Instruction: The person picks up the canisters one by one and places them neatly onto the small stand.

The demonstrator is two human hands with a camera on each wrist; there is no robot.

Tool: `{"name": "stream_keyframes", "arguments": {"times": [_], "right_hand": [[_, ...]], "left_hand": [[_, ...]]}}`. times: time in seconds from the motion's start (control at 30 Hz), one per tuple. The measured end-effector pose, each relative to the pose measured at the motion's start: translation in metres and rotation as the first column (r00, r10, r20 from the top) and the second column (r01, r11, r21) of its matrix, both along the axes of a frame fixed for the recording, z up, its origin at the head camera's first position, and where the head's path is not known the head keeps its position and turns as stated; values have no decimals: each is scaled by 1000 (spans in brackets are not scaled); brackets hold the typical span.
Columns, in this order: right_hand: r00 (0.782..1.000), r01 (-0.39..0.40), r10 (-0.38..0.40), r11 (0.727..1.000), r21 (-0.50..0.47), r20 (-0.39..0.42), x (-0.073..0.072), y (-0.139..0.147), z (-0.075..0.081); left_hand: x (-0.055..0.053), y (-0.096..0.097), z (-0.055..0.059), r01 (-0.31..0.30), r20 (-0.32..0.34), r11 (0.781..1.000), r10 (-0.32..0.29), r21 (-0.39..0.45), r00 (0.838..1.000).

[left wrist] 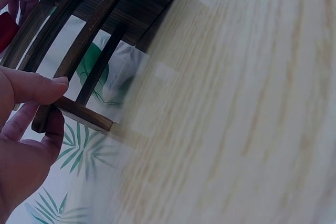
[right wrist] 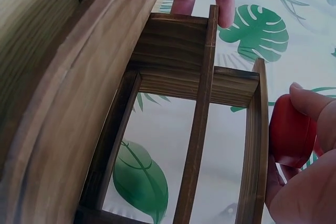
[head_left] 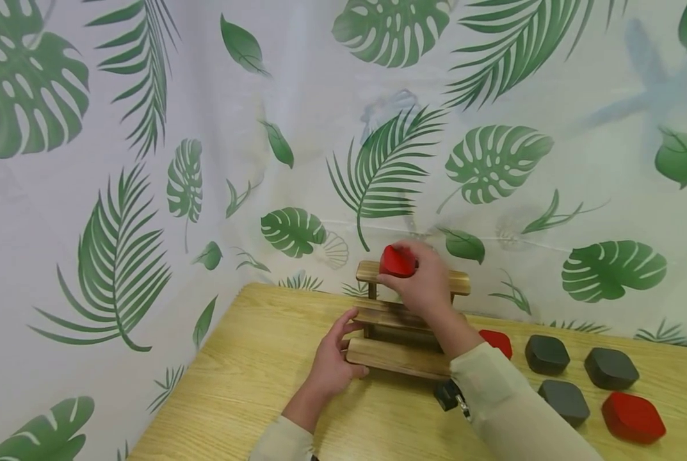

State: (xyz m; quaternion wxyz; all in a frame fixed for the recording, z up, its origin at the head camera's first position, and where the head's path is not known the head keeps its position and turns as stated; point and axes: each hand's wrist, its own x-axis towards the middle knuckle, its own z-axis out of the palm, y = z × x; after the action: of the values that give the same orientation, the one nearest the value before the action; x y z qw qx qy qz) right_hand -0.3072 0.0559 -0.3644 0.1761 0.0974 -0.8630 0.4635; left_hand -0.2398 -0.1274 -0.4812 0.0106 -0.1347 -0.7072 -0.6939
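A three-step wooden stand (head_left: 401, 357) sits on the table near the patterned backdrop. My left hand (head_left: 331, 362) grips the left end of its lowest step, thumb on one side and fingers on the other, as the left wrist view shows. At the top step, my right hand (head_left: 426, 282) holds a small red box (head_left: 397, 261) with rounded corners, pinched between thumb and fingers. In the right wrist view this red box (right wrist: 291, 132) is right at the top step's face. The right forearm hides part of the stand's right side.
Right of the stand lie a red box (head_left: 497, 342), partly behind the right sleeve, another red box (head_left: 634, 417), and dark grey boxes (head_left: 547, 354) of similar shape. A leaf-printed backdrop (head_left: 297, 179) rises behind the wooden table (head_left: 251, 358) and along its left.
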Motion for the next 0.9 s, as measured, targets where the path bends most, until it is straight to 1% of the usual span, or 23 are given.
{"name": "stream_keyframes", "arguments": {"times": [0.2,0.3,0.53,0.7,0.9], "right_hand": [[1000,2,-2,1000,15,-6,-5,-5,-4],[1000,2,-2,1000,26,1,-7,-8,-4],[1000,7,-7,997,71,9,-8,-13,-1],[1000,-1,-2,996,85,27,-8,-14,0],[1000,-11,9,993,120,24,-11,-15,1]], "left_hand": [[0,-1,-2,8,8,1000,-8,6,1000],[-2,-1,-3,11,-1,1000,-11,12,1000],[-3,-2,-3,6,-19,1000,-6,3,1000],[-2,-1,-3,7,-12,1000,-7,0,1000],[-1,-2,-2,5,-9,1000,-5,2,1000]]}}
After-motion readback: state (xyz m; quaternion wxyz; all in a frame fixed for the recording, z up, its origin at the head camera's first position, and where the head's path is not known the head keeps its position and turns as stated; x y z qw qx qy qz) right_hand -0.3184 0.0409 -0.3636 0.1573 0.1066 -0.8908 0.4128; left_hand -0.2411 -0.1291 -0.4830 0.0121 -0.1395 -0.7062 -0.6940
